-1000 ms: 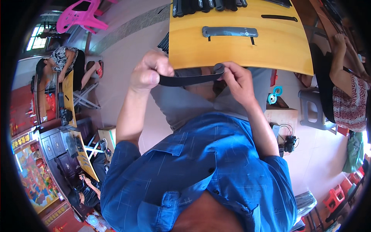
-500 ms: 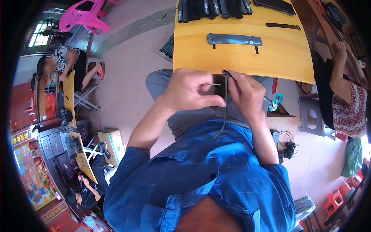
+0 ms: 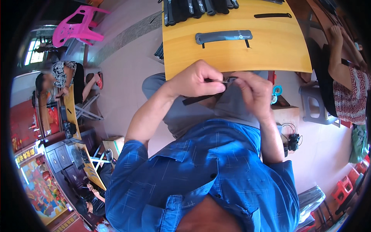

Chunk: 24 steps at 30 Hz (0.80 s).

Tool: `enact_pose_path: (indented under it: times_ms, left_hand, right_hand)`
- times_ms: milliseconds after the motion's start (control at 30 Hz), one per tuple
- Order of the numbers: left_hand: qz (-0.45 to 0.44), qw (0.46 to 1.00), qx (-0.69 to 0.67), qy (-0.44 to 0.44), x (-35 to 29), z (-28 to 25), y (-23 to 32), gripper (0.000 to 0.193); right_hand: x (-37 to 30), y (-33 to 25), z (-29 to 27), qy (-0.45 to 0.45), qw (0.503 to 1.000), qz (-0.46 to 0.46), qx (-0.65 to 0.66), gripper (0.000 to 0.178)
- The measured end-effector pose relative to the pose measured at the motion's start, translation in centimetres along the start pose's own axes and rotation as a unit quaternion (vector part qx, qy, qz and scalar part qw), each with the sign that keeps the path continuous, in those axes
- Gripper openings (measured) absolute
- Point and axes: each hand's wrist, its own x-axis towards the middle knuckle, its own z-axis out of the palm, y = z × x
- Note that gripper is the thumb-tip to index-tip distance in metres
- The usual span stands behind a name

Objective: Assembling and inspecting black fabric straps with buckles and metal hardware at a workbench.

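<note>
My left hand (image 3: 198, 80) is closed in a fist just off the near edge of the table. A dark strap (image 3: 195, 100) sticks out below that fist, and a small thin metallic piece (image 3: 223, 81) shows at its fingertips; its kind is hard to make out. My right hand (image 3: 255, 92) pinches the dark end of the strap, close against the left fingertips. Fingers hide most of the strap. On the table in front lies a grey padded band (image 3: 224, 36) with two short black strips under it.
The yellow table (image 3: 270, 50) carries a row of grey and black bands (image 3: 197, 9) at its far side and a black strap (image 3: 272, 16). A grey stool (image 3: 317, 104) and a seated person (image 3: 349, 96) are at the right. A pink chair (image 3: 79, 25) stands far left.
My hands have come together at the strap. The strap, hanging down by my right hand before, now slants out under my left fist. The view has shifted slightly.
</note>
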Motion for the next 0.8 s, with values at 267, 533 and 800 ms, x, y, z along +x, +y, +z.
enact_pose_path:
  times_ms: [267, 533, 800]
  left_hand:
    - [-0.07, 0.997, -0.036, -0.007, 0.6, -3.3, 0.0, 0.031]
    - [-0.025, 0.979, 0.192, -0.066, 14.4, -0.6, -2.8, 0.03]
    - [-0.02, 0.969, 0.245, -0.033, 29.9, 2.3, -7.4, 0.04]
  right_hand:
    - [-7.6, 10.0, -13.3, 0.355, 0.886, 0.279, 0.106, 0.024]
    - [-11.5, 11.7, -9.5, 0.405, 0.777, 0.347, 0.335, 0.027]
    - [-11.1, 9.7, -10.2, 0.403, 0.76, 0.326, 0.392, 0.021]
